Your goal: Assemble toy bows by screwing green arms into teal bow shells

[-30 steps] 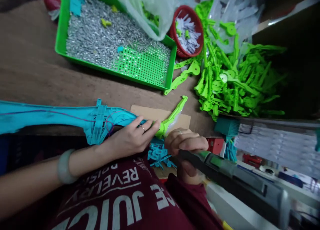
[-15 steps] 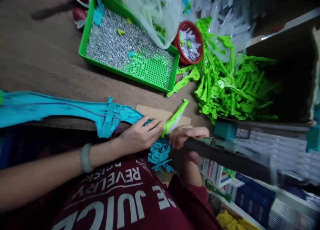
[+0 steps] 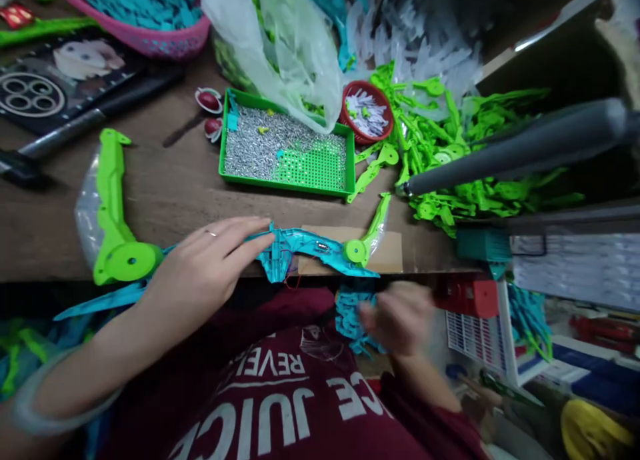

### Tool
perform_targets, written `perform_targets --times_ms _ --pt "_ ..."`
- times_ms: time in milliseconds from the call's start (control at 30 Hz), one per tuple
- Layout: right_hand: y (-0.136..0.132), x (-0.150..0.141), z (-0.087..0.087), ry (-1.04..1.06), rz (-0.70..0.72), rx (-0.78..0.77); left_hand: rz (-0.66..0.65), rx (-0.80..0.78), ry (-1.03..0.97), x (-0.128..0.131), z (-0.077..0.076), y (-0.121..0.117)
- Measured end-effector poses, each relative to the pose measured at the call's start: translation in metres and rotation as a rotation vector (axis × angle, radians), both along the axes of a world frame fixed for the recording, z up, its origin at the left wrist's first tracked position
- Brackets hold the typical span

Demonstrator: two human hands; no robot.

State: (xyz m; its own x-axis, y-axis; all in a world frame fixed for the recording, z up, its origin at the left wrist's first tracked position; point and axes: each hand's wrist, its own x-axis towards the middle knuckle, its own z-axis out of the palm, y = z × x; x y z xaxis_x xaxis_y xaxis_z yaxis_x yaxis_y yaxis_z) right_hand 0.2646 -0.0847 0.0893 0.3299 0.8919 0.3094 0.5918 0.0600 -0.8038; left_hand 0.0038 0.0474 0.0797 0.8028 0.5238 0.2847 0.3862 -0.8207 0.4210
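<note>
A blue plastic toy bow [image 3: 320, 243] lies along the table's near edge. Green curved limbs stand at its left end [image 3: 113, 213] and right end [image 3: 373, 237]; thin wires show near its middle. Over the left middle of the bow, my left hand [image 3: 200, 257] is laid with its fingers across the body, holding it; the thumb is hidden. Below the table edge, my right hand [image 3: 400, 317] is smeared by motion, its fingers unclear. Beside it is a pile of small blue plastic parts [image 3: 353, 320]. A dark grey screwdriver [image 3: 510, 150] hangs free above the table, tip pointing left.
Behind the bow is a green tray [image 3: 287, 188] of small metal screws. A red basket [image 3: 356, 133] holds white strips. Green limbs [image 3: 445, 140] are heaped at the right. A pink basket [image 3: 175, 43] and a hammer [image 3: 65, 130] are at the left. Cardboard [image 3: 393, 250] lies under the bow's right end.
My right hand has let go of the screwdriver and dropped below the table edge. My left hand has shifted left along the bow, away from the right green limb. The view has widened.
</note>
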Motion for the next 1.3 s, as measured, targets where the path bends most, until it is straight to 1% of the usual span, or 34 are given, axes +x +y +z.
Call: perform_targets --times_ms 67,133,167,200,267,333,400,467,500,533,567,600,667,733,800,900,967,1033,1100,1200,1233,1300 --pt "-0.015 -0.042 -0.023 -0.312 0.064 0.003 -0.061 -0.027 -0.017 0.009 -0.007 0.01" --pt "-0.016 -0.072 -0.049 -0.624 0.092 -0.036 -0.152 -0.05 -0.022 0.029 -0.017 0.014" --pt "-0.015 -0.082 -0.06 -0.701 0.107 -0.073 -0.19 -0.057 -0.007 0.04 -0.022 0.014" --pt "-0.013 -0.087 -0.068 -0.702 0.117 -0.11 -0.219 -0.065 0.013 0.048 -0.027 0.015" --pt "-0.012 -0.089 -0.074 -0.62 0.118 -0.142 -0.231 -0.095 0.039 0.058 -0.036 0.016" --pt "-0.013 -0.081 -0.068 -0.462 0.09 -0.123 -0.195 -0.14 0.009 0.058 -0.042 0.016" --pt "-0.011 -0.07 -0.055 -0.216 0.078 -0.084 -0.155 -0.186 -0.068 0.056 -0.043 0.017" --pt "-0.001 -0.056 -0.039 0.083 0.153 -0.082 -0.184 -0.224 -0.14 0.055 -0.041 0.017" --pt "0.007 -0.049 -0.032 0.19 0.22 -0.096 -0.221 -0.246 -0.155 0.055 -0.04 0.017" --pt "0.017 -0.042 -0.025 0.245 0.305 -0.118 -0.263 -0.267 -0.151 0.056 -0.038 0.018" --pt "0.026 -0.036 -0.019 0.239 0.394 -0.139 -0.298 -0.283 -0.132 0.057 -0.038 0.018" --pt "0.034 -0.03 -0.014 0.174 0.479 -0.155 -0.313 -0.292 -0.102 0.057 -0.037 0.018" --pt "0.046 -0.02 -0.007 -0.061 0.608 -0.168 -0.279 -0.288 -0.045 0.053 -0.038 0.019" --pt "0.051 -0.012 -0.004 -0.243 0.651 -0.191 -0.215 -0.278 -0.013 0.045 -0.038 0.018" --pt "0.052 -0.006 -0.003 -0.276 0.627 -0.229 -0.16 -0.29 -0.004 0.039 -0.035 0.016" --pt "0.055 -0.002 0.002 -0.221 0.579 -0.222 -0.167 -0.343 -0.025 0.039 -0.029 0.016" --pt "0.061 -0.001 0.009 -0.187 0.609 -0.2 -0.201 -0.359 -0.031 0.045 -0.027 0.019" --pt "0.07 -0.001 0.014 -0.149 0.667 -0.227 -0.195 -0.342 -0.023 0.052 -0.028 0.022" --pt "0.081 0.001 0.016 -0.061 0.667 -0.303 -0.139 -0.298 -0.016 0.056 -0.031 0.023" --pt "0.095 0.004 0.008 0.204 0.536 -0.47 -0.027 -0.201 -0.001 0.052 -0.037 0.02" --pt "0.099 0.004 0.004 0.295 0.512 -0.528 0.002 -0.175 0.004 0.05 -0.039 0.017" --pt "0.105 0.005 -0.001 0.428 0.532 -0.63 0.049 -0.144 -0.01 0.047 -0.042 0.01"
